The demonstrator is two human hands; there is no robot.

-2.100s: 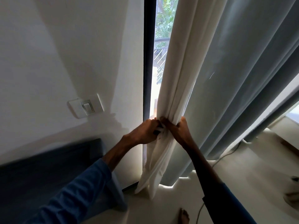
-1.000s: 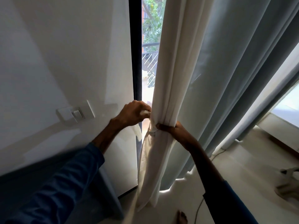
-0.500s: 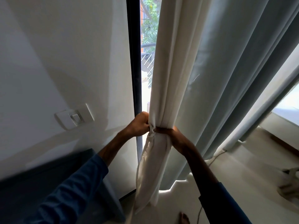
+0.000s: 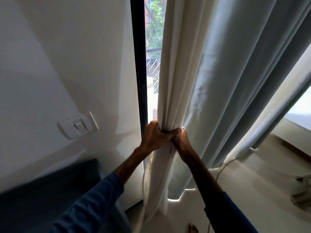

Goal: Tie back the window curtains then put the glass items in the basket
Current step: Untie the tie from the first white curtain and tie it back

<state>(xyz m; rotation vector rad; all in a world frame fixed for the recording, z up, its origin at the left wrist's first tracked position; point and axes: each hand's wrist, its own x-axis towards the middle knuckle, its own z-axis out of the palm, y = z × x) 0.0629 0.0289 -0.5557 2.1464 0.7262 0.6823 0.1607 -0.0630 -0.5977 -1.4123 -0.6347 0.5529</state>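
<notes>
left hand [image 4: 155,137] now across white curtain [image 4: 175,81]

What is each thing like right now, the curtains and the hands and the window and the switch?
white curtain: gathered into a tight bundle, held by both hands; any tie is hidden.
grey curtain: hanging loose, not gathered.
left hand: wrapped round the white curtain.
right hand: gripping the white curtain, touching the left hand.
window: a narrow strip uncovered.
switch: on or off, cannot tell.
</notes>
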